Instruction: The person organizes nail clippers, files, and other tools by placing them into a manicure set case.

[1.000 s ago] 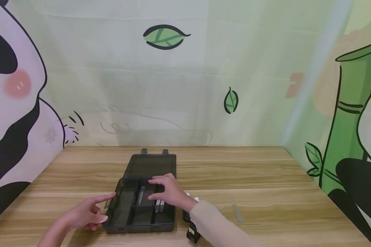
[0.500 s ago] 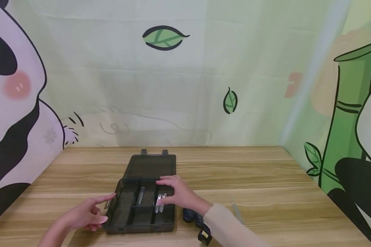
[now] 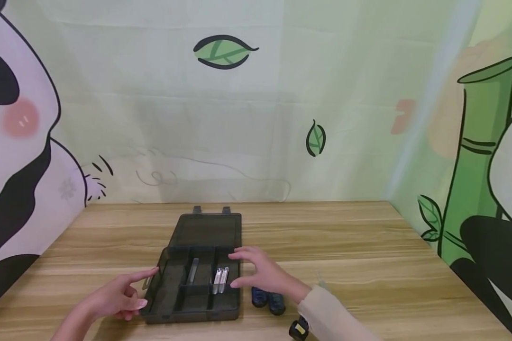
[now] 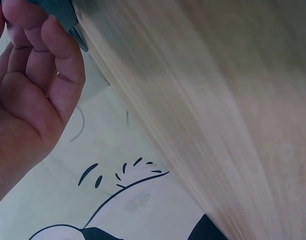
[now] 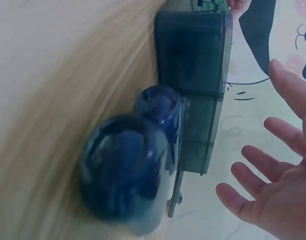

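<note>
A dark see-through box [image 3: 170,293] lies open on the wooden table, its lid [image 3: 206,229] flat behind it. In the right compartment lie two metal clippers [image 3: 220,280], and a slim metal file [image 3: 193,271] lies in the middle one. My right hand [image 3: 256,272] hovers over the box's right edge, fingers spread and empty; the right wrist view shows its bare palm [image 5: 273,200] beside the box [image 5: 193,60]. My left hand [image 3: 119,293] rests at the box's left side, its index finger touching the side latch. In the left wrist view its fingers [image 4: 27,85] curl loosely by the box's corner [image 4: 62,12].
Two dark blue rounded objects [image 3: 268,299] sit on the table just right of the box, large and blurred in the right wrist view [image 5: 142,165]. A thin clear strip [image 3: 324,284] lies farther right. Printed panda and bamboo walls enclose the table on three sides.
My right hand has let go of the metal clippers in the right compartment and drawn back to the right, uncovering the blue objects. The left hand has stayed put.
</note>
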The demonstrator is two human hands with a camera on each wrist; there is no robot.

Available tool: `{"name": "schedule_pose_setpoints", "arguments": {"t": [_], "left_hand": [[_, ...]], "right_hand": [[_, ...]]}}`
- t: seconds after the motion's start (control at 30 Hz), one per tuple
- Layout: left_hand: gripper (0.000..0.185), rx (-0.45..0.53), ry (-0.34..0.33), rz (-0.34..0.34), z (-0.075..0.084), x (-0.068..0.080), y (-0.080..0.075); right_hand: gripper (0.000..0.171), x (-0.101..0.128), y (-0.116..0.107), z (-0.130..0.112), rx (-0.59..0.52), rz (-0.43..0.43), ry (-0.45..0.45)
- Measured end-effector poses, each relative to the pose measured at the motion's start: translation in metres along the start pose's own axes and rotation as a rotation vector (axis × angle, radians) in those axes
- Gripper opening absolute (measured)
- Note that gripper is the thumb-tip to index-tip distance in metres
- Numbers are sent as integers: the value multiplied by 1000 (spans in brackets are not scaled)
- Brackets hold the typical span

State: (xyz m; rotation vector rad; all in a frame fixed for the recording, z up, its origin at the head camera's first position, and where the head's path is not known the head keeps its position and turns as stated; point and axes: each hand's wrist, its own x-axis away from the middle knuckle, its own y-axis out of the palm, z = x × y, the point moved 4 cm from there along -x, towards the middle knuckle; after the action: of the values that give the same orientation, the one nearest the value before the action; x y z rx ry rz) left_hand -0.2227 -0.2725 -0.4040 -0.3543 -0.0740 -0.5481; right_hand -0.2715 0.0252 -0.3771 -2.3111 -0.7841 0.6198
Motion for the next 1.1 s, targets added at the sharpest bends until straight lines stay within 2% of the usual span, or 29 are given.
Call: {"name": "schedule_pose_setpoints", "arguments": {"t": [0.33, 0.7, 1.1], "left_hand": [[54, -25, -2, 1, 1, -1, 1], [52, -22, -5, -4, 0, 1, 1], [52, -13, -19, -5, 1, 0, 1]], "right_hand": [[58, 17, -17, 7, 16, 28, -47], [60, 38, -33, 19, 4, 30, -9], [63, 59, -53, 36, 23, 66, -10]]}}
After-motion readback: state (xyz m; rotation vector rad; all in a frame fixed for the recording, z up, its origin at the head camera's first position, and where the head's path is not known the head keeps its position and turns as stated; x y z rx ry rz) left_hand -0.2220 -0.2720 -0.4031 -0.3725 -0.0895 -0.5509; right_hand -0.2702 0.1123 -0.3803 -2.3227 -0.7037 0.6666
